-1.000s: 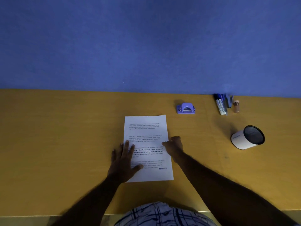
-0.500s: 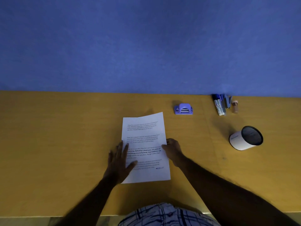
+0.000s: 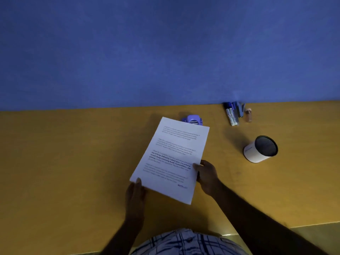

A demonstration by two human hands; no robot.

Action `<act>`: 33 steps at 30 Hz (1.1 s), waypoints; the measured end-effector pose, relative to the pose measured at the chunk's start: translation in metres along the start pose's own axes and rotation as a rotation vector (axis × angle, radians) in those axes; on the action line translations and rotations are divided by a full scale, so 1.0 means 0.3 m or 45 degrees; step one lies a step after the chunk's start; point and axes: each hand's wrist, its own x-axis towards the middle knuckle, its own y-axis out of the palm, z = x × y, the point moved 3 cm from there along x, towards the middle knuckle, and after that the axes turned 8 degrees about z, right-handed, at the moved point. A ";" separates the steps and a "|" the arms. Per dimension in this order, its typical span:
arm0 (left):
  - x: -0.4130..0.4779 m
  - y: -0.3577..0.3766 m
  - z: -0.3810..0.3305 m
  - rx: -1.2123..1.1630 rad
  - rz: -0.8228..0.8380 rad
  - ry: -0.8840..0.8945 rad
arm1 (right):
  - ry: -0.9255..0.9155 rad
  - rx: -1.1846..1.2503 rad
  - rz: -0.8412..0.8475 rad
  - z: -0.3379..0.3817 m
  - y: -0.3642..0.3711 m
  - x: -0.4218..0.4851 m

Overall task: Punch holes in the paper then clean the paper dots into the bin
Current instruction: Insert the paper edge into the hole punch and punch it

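Observation:
A white printed sheet of paper (image 3: 173,159) is lifted off the yellow desk (image 3: 73,162) and tilted clockwise. My left hand (image 3: 136,195) grips its near left corner. My right hand (image 3: 207,174) pinches its right edge. The purple hole punch (image 3: 193,121) sits on the desk just behind the sheet's far edge, partly hidden by it. A white cylindrical bin (image 3: 260,149) with a dark inside stands to the right of the paper. No paper dots are visible.
Markers (image 3: 230,115), a stapler-like blue tool (image 3: 240,109) and a small bottle (image 3: 248,115) lie at the back right against the blue wall (image 3: 165,52). The desk's front edge runs close to my checked shirt (image 3: 185,242).
The paper was lying flat under both hands. Now both hands have picked it up by its edges, raised it and turned it clockwise toward the hole punch.

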 end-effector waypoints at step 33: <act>0.348 0.213 -0.103 0.412 0.431 -0.153 | -0.040 -0.355 -0.010 0.237 -0.392 0.151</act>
